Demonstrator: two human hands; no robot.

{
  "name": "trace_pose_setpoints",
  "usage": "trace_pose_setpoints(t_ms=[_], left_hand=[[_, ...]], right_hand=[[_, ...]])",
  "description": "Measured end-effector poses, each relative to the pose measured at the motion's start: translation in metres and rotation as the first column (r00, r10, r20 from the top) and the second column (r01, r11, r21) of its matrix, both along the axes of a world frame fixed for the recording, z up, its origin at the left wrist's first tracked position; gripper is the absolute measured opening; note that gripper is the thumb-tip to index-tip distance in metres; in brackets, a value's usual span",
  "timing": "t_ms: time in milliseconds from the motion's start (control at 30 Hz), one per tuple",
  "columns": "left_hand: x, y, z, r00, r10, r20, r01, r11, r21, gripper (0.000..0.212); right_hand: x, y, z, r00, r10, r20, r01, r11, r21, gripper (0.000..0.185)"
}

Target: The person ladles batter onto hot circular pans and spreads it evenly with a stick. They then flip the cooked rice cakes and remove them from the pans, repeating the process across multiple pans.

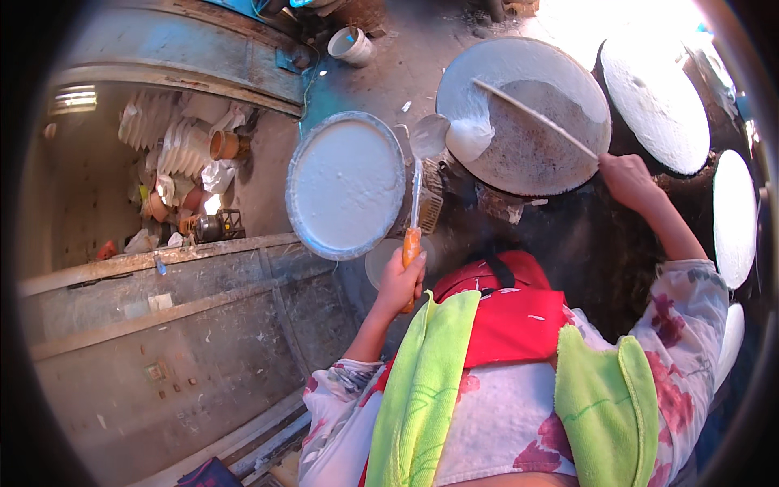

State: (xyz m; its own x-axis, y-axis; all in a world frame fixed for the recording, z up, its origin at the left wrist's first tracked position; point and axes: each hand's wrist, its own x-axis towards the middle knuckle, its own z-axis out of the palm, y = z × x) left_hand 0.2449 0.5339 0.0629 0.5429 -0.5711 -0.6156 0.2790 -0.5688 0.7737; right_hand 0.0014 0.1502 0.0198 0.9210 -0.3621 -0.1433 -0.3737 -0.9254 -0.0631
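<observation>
My left hand grips the orange handle of a metal ladle. The ladle's bowl is tilted at the left rim of a large round griddle. White batter lies pooled and streaked there, with a thin band along the griddle's far side; the rest of the surface looks bare and brownish. In my right hand is one end of a thin pale stick that reaches across the griddle into the batter. Left of the ladle stands a round tub filled with white batter.
Several round surfaces covered in white, the largest a white disc, line the right side. A white bucket stands on the floor beyond the tub. Worn panelling runs along the left, below an opening with stacked white items. A plastic crate sits below the griddle.
</observation>
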Motion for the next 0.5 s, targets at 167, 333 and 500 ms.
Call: trace_pose_setpoints(t_ms=[167,333,500], left_hand=[[0.009,0.020,-0.003,0.775,-0.363,0.518,0.327,0.931,0.163,0.025],[0.007,0.018,0.002,0.518,-0.627,0.582,0.476,0.776,0.413,0.039],[0.031,-0.004,-0.016,0.385,-0.605,0.697,0.610,0.734,0.300,0.041]], right_hand=[[-0.027,0.061,0.003,0.998,0.025,0.050,-0.030,0.994,0.101,0.013],[-0.087,0.134,-0.007,0.937,-0.327,0.126,0.288,0.923,0.257,0.013],[-0.085,0.233,-0.043,0.576,-0.813,0.087,0.530,0.453,0.717,0.024]])
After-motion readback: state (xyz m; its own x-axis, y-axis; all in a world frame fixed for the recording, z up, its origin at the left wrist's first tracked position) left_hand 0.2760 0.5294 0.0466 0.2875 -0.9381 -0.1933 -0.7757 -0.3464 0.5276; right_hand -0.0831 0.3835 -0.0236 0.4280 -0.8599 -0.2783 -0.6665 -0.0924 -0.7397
